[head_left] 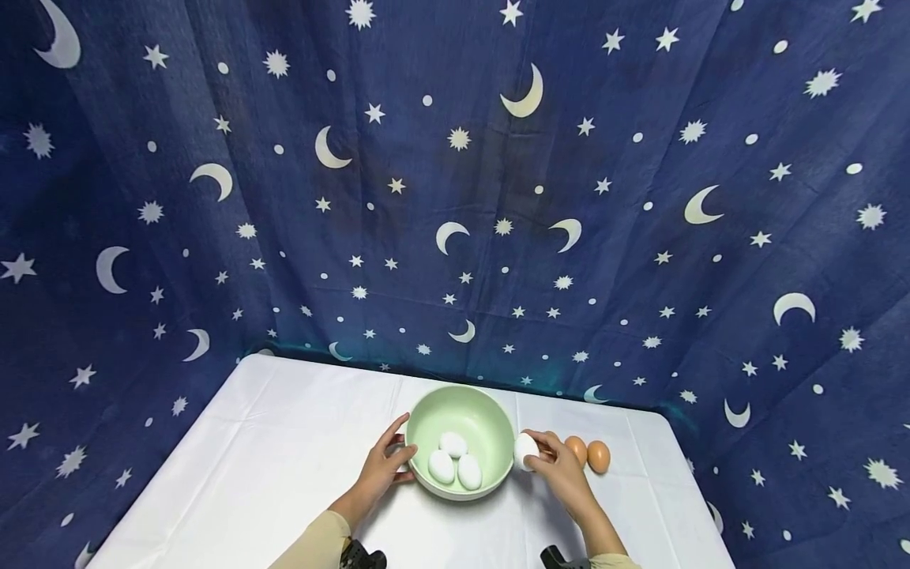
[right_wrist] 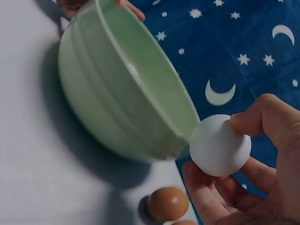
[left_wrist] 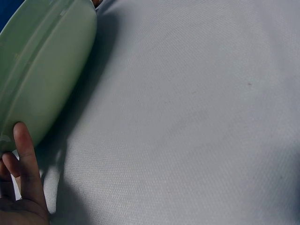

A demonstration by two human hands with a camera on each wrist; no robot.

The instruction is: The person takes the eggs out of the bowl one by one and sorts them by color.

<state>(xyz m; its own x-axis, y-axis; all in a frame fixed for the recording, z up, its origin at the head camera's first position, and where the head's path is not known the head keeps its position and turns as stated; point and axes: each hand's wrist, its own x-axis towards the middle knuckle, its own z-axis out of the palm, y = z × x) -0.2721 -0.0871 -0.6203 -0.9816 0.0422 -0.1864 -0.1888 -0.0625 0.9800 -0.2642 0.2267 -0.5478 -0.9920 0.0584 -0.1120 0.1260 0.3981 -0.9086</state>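
Observation:
A light green bowl (head_left: 462, 403) stands on the white-covered table with three white eggs (head_left: 453, 444) lying inside it. My left hand (head_left: 384, 462) holds the bowl at its left side, its thumb over the rim and its other fingers along the outer wall. In my right hand (head_left: 562, 470) a white egg (right_wrist: 220, 145) is pinched between thumb and fingers. That egg is just beside the bowl's right rim, outside the bowl. Brown eggs (head_left: 599, 457) lie on the table just beyond my right hand, one of them partly hidden by it.
A white cloth (head_left: 270, 442) covers the table. Behind and around it hangs a dark blue curtain (head_left: 398, 205) printed with moons and stars.

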